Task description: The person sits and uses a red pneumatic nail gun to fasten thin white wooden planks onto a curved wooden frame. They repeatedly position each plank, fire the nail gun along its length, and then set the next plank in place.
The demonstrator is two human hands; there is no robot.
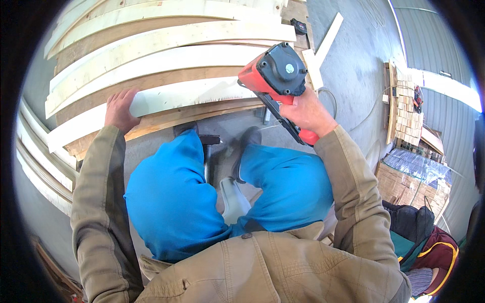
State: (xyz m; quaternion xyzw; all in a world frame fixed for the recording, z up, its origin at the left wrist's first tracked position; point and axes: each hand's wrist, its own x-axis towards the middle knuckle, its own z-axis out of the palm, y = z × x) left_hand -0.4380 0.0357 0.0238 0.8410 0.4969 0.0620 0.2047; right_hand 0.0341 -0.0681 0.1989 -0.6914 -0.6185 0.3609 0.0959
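Right hand [309,112] wrapped round red-black nail gun [277,77], probably for control; left hand [120,109] draped across nearest white board [179,97], likely steadying it, can't tell if gripping.

Planks [177,96] left (nail gun [281,70] right)

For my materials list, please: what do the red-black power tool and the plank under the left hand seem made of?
Power tool: probably plastic or painted metal, satin; smooth, moulded-looking red and black surfaces. Plank: apparently bare wood; pale, with dark marks toward its right end.
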